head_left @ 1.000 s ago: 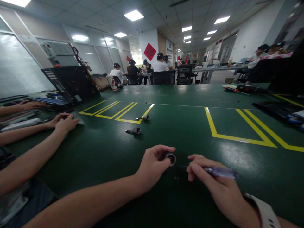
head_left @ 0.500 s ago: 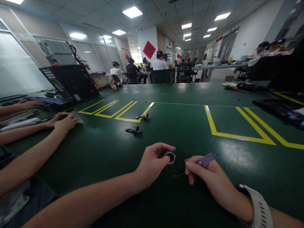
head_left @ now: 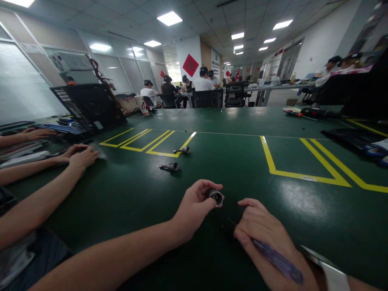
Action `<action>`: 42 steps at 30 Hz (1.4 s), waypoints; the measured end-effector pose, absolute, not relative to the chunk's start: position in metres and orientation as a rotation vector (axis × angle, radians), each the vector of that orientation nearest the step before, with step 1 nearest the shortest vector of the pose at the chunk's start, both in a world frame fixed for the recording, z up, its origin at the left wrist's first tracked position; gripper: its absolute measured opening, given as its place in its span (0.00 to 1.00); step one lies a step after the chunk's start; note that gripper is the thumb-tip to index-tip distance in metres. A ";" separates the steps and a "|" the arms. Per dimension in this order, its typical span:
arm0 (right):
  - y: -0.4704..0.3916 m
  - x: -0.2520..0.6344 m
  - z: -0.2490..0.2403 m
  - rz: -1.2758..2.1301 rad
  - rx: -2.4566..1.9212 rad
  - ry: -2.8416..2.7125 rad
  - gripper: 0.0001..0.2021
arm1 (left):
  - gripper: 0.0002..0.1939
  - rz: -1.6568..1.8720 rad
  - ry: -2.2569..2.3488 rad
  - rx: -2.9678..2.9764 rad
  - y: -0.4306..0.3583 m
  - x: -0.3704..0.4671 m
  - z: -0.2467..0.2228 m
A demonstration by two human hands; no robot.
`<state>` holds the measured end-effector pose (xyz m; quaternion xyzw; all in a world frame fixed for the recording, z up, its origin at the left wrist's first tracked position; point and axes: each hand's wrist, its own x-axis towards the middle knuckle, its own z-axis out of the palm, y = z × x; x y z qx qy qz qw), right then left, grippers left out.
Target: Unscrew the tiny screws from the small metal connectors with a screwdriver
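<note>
Green table (head_left: 224,157) is marked with yellow tape (head_left: 267,154) | red diamond (head_left: 190,65) is hung on white pillar (head_left: 182,47) | black panel (head_left: 97,105) is placed at left | white-shirted person (head_left: 204,83) is seated in black chair (head_left: 207,99) beyond table | ceiling (head_left: 197,24) is fitted with lights (head_left: 169,18)

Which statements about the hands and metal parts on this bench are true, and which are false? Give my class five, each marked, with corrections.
1. The left hand holds a metal cup-shaped part. True.
2. The right hand is empty. False: it holds a purple-handled tool.
3. Four similar parts lie beyond the hands. False: two do, a nearer part and a farther part.
4. The farther part lies over yellow tape. True.
5. The right wrist is bare. False: it wears a pale band.
</note>
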<state>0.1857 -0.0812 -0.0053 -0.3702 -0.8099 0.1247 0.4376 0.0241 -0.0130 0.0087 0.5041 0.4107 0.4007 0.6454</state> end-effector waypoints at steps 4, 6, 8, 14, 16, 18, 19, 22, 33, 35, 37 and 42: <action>-0.082 0.187 -0.005 0.155 -0.829 -2.011 0.10 | 0.15 0.854 0.939 1.221 -0.014 0.023 0.007; -0.081 0.187 -0.006 0.143 -0.855 -2.021 0.11 | 0.16 0.820 0.937 1.250 -0.014 0.022 0.006; -0.080 0.187 -0.006 0.127 -0.880 -2.024 0.11 | 0.17 0.799 0.935 1.269 -0.014 0.021 0.006; -0.075 0.184 -0.002 0.090 -0.888 -2.050 0.09 | 0.17 0.773 0.948 1.346 -0.016 0.021 0.004; -0.075 0.183 -0.002 0.080 -0.881 -2.053 0.08 | 0.16 0.768 0.947 1.375 -0.017 0.022 0.004; -0.075 0.183 -0.003 0.078 -0.882 -2.048 0.08 | 0.16 0.769 0.957 1.394 -0.017 0.023 0.004; -0.075 0.183 -0.003 0.078 -0.881 -2.049 0.08 | 0.15 0.774 0.964 1.407 -0.018 0.023 0.004; -0.075 0.183 -0.004 0.076 -0.878 -2.055 0.08 | 0.14 0.803 0.965 1.465 -0.018 0.023 0.003; -0.078 0.182 -0.008 0.222 -0.918 -1.984 0.09 | 0.14 0.806 0.985 1.495 -0.016 0.022 0.002; -0.077 0.185 -0.005 0.426 -0.957 -1.834 0.10 | 0.15 0.817 0.984 1.504 -0.014 0.021 0.003; -0.074 0.188 -0.005 0.736 -1.073 -1.609 0.13 | 0.16 0.850 0.990 1.517 -0.012 0.020 0.003; -0.064 0.188 -0.008 1.386 -1.240 -1.259 0.18 | 0.19 0.871 0.991 1.478 -0.008 0.018 0.002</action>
